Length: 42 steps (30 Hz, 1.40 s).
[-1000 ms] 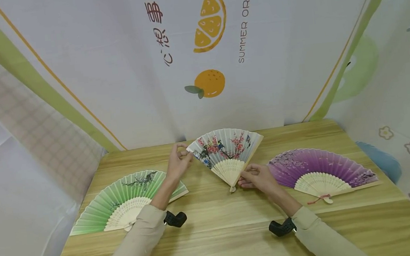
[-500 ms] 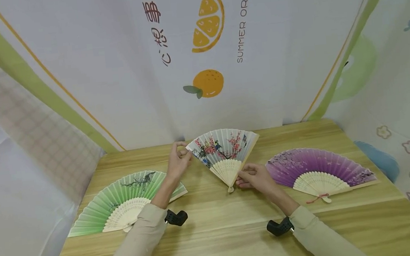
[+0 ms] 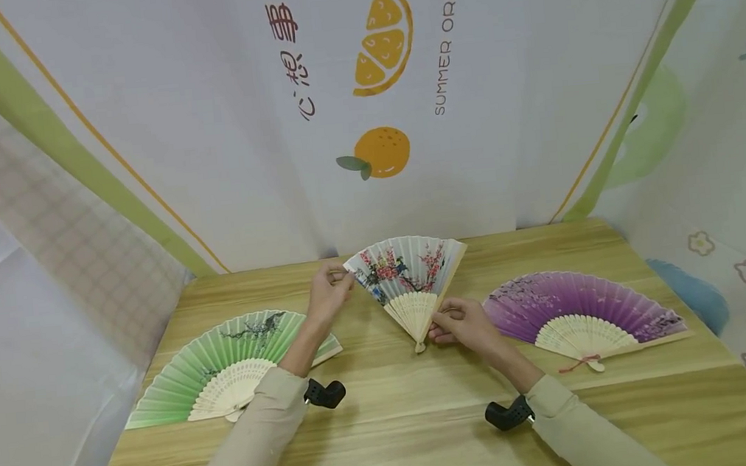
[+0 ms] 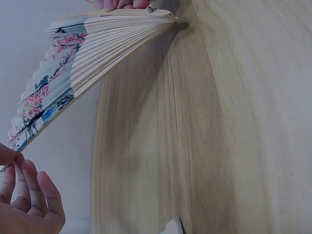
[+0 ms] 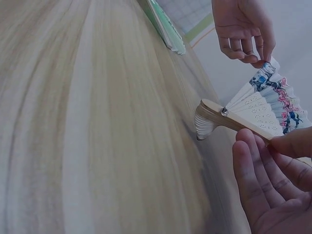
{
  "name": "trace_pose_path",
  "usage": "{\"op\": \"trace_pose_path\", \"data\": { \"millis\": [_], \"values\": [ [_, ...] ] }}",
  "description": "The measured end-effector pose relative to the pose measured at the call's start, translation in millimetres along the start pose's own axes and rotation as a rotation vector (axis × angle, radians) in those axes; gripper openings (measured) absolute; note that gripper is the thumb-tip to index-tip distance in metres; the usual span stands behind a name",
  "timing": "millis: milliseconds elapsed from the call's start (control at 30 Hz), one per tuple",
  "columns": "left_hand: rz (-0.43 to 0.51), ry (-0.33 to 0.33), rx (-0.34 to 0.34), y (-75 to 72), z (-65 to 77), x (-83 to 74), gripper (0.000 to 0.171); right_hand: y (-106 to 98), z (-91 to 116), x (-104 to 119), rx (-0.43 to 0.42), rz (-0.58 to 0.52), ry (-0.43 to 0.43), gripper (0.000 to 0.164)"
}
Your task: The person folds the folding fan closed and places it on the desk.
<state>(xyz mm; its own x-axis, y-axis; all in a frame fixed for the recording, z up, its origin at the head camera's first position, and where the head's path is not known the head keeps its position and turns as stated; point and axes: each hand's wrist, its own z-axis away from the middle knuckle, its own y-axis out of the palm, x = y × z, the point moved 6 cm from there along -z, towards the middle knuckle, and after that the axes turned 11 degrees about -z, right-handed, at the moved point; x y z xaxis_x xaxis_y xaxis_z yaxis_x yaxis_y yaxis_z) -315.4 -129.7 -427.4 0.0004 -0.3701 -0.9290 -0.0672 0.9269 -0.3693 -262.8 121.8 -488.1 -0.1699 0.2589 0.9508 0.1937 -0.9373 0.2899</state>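
A white folding fan (image 3: pixel 409 267) with pink blossom and blue print, partly spread, stands raised near the table's back in the head view. My left hand (image 3: pixel 329 292) pinches its upper left corner between thumb and fingertip. Low on the right outer stick, near the rivet, my right hand (image 3: pixel 464 323) grips the fan between thumb and fingers. The left wrist view shows its pleats (image 4: pixel 56 68) edge-on, its pivot end close over the wood. On the left lies a green folding fan (image 3: pixel 223 350), partly covered by my left forearm. A purple folding fan (image 3: pixel 566 305) lies spread on the right.
The wooden table (image 3: pixel 396 423) ends at a white curtain (image 3: pixel 462 181) with orange prints. More cloth hangs on both sides. A black wrist mount (image 3: pixel 326 394) sticks out at the left cuff, and a second mount (image 3: pixel 510 413) at the right cuff.
The white fan's spread has narrowed a little, its right edge shifting left. My left hand has moved slightly right with its corner. The green and purple fans stay where they were.
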Motion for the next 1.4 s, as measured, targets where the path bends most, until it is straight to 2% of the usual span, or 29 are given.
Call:
{"op": "trace_pose_path", "data": {
  "millis": [433,833,1400],
  "values": [
    [-0.031,-0.014,0.025,4.2,-3.8,0.0,0.015,1,-1,-1,0.026,0.023,-0.004,0.013],
    [-0.01,-0.024,0.049,9.8,-4.1,-1.8,0.015,6,-1,3,0.08,0.089,-0.05,0.012],
    [-0.001,-0.029,0.067,17.5,-3.9,-11.6,0.017,11,-1,5,0.078,0.11,-0.05,0.009]
  ]
}}
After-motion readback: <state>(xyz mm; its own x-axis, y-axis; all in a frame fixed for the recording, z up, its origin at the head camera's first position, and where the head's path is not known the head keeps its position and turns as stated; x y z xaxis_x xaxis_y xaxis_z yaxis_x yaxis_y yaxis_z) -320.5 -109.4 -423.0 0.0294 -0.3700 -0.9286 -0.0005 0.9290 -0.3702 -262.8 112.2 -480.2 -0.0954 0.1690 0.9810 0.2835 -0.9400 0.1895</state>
